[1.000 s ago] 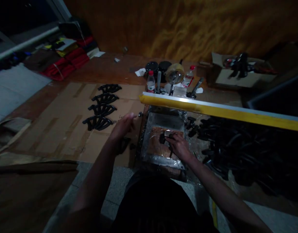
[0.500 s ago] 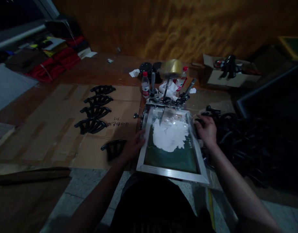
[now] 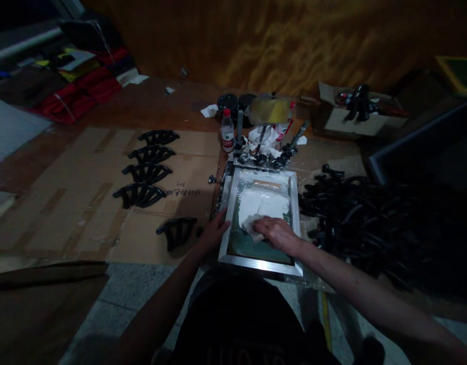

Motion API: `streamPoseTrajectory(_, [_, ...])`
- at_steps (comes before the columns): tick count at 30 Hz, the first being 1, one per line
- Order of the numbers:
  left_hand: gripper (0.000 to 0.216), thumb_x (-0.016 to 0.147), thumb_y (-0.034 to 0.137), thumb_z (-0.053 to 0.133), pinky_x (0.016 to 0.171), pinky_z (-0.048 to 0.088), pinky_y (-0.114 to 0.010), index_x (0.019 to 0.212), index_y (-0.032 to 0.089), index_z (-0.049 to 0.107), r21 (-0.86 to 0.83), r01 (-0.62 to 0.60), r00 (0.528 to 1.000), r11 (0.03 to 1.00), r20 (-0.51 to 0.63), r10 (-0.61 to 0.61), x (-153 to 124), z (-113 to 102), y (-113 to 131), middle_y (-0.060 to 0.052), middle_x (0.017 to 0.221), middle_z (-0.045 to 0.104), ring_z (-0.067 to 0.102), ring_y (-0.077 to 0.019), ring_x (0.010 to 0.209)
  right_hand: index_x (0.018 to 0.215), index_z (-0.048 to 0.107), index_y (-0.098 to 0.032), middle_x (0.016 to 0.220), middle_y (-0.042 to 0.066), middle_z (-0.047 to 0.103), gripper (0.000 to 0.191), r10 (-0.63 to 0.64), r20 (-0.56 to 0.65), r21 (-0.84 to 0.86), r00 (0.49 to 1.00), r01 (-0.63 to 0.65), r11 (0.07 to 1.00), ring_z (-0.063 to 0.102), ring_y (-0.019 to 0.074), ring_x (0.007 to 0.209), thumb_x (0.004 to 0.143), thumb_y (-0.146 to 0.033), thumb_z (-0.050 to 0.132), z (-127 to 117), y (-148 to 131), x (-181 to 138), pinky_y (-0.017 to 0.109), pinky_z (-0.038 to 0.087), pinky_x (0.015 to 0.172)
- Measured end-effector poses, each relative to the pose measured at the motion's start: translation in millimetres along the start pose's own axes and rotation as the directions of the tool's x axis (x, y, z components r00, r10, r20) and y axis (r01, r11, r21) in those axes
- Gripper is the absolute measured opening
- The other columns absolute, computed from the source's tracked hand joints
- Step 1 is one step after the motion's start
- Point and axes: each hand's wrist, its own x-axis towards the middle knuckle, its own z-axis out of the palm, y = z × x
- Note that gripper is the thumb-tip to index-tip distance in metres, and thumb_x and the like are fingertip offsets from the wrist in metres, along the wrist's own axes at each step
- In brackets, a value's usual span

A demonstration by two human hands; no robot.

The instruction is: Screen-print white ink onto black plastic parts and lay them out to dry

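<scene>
A silver-edged screen printing frame [image 3: 299, 223] lies in front of me, with a green mesh smeared with white ink [image 3: 263, 203]. My left hand [image 3: 216, 228] is at the frame's left side, its fingers closed on the edge. Over the lower part of the ink, my right hand [image 3: 273, 232] pinches a pale, thin piece [image 3: 253, 229] against the mesh; whether it is a rag or a scraper is hard to tell. Near the frame's far end, a squeegee with a wooden handle [image 3: 267, 184] rests on the ink.
Black curved plastic parts [image 3: 147, 173] stand in a column on cardboard [image 3: 92, 203] at left, with another black part [image 3: 177, 232] nearer. Many more form a black pile [image 3: 355, 218] at right. Behind the frame are clamps [image 3: 259, 158], a bottle [image 3: 227, 133] and a carton [image 3: 343, 119].
My right hand has moved from the frame's right side onto the mesh, now with the pale piece in its fingers. The frame's near end has swung slightly left. My left hand stays at its left edge.
</scene>
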Motion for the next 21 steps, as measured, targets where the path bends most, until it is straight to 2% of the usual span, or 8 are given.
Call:
streamPoseTrajectory(2, [0.067, 0.087, 0.044, 0.052, 0.083, 0.052, -0.039, 0.147, 0.014, 0.04, -0.009, 0.009, 1.0, 1.0, -0.004, -0.009, -1, 0, 2, -0.013, 0.111, 0.07, 0.066, -0.0258, 0.094, 0.102, 0.067, -0.019, 0.102, 0.007, 0.069, 0.027, -0.034, -0.005, 0.062, 0.999, 0.034, 0.997, 0.061, 0.0207, 0.095, 0.081, -0.009, 0.054, -4, 5, -2, 0.028, 0.043, 0.075])
streamPoseTrajectory(6, [0.067, 0.088, 0.046, 0.052, 0.078, 0.052, -0.036, 0.146, 0.015, 0.041, -0.029, 0.005, 1.0, 1.0, -0.003, -0.005, -4, 1, 7, -0.01, 0.1, 0.071, 0.066, -0.0236, 0.087, 0.105, 0.067, -0.018, 0.105, 0.01, 0.069, 0.027, 0.121, -0.19, 0.042, 0.974, -0.115, 0.992, 0.06, 0.0228, 0.096, 0.085, -0.012, 0.051, 2, 6, 5, 0.03, 0.045, 0.076])
streamPoseTrajectory(8, [0.067, 0.087, 0.047, 0.053, 0.075, 0.051, -0.035, 0.145, 0.015, 0.042, -0.023, 0.0, 1.0, 1.0, -0.018, 0.0, -5, 1, 8, -0.009, 0.094, 0.07, 0.065, -0.0229, 0.082, 0.112, 0.066, -0.017, 0.113, 0.013, 0.067, 0.032, 0.077, -0.237, 0.017, 0.968, -0.075, 0.997, 0.059, 0.0245, 0.099, 0.085, -0.011, 0.049, 15, 1, 1, 0.033, 0.047, 0.078])
streamPoseTrajectory(11, [0.067, 0.086, 0.047, 0.055, 0.074, 0.051, -0.035, 0.144, 0.014, 0.044, -0.01, 0.01, 0.999, 1.0, -0.049, -0.01, -6, 2, 10, -0.009, 0.092, 0.07, 0.065, -0.0225, 0.08, 0.111, 0.067, -0.018, 0.106, 0.012, 0.068, 0.032, -0.001, -0.223, 0.076, 0.975, 0.019, 0.997, 0.059, 0.0235, 0.096, 0.085, -0.011, 0.05, 25, -3, -6, 0.033, 0.048, 0.078])
streamPoseTrajectory(15, [0.07, 0.085, 0.047, 0.056, 0.069, 0.051, -0.033, 0.145, 0.014, 0.04, -0.042, 0.042, 0.999, 0.998, -0.004, -0.042, -10, -3, 25, -0.007, 0.087, 0.071, 0.065, -0.0217, 0.076, 0.13, 0.058, -0.019, 0.105, 0.009, 0.066, 0.04, 0.161, -0.293, 0.187, 0.943, -0.108, 0.976, 0.061, 0.0221, 0.099, 0.091, -0.021, 0.05, -3, 6, 14, 0.031, 0.047, 0.082])
streamPoseTrajectory(18, [0.068, 0.085, 0.052, 0.055, 0.071, 0.052, -0.033, 0.143, 0.018, 0.045, -0.065, 0.015, 0.999, 0.998, -0.036, -0.018, -18, -12, 49, -0.008, 0.096, 0.072, 0.066, -0.0224, 0.082, 0.146, 0.044, -0.025, 0.114, 0.01, 0.063, 0.055, 0.341, -0.384, 0.172, 0.858, -0.296, 0.94, 0.061, 0.0251, 0.099, 0.092, -0.034, 0.053, -44, 33, 32, 0.032, 0.049, 0.079])
streamPoseTrajectory(19, [0.062, 0.087, 0.054, 0.052, 0.074, 0.053, -0.034, 0.137, 0.019, 0.051, -0.065, -0.009, 0.997, 0.998, -0.079, 0.003, -20, -14, 59, -0.008, 0.1, 0.072, 0.066, -0.0227, 0.086, 0.146, 0.044, -0.027, 0.114, 0.01, 0.063, 0.057, 0.393, -0.433, 0.17, 0.811, -0.354, 0.919, 0.061, 0.0259, 0.098, 0.092, -0.037, 0.055, -57, 48, 31, 0.033, 0.049, 0.078])
streamPoseTrajectory(21, [0.055, 0.092, 0.058, 0.039, 0.076, 0.053, -0.034, 0.119, 0.018, 0.064, -0.042, -0.066, 0.984, 0.997, -0.17, 0.058, -22, -18, 79, -0.008, 0.101, 0.071, 0.065, -0.0225, 0.088, 0.142, 0.049, -0.024, 0.112, 0.01, 0.064, 0.053, 0.483, -0.567, 0.222, 0.667, -0.441, 0.87, 0.062, 0.0254, 0.094, 0.091, -0.036, 0.055, -74, 83, 17, 0.035, 0.049, 0.078])
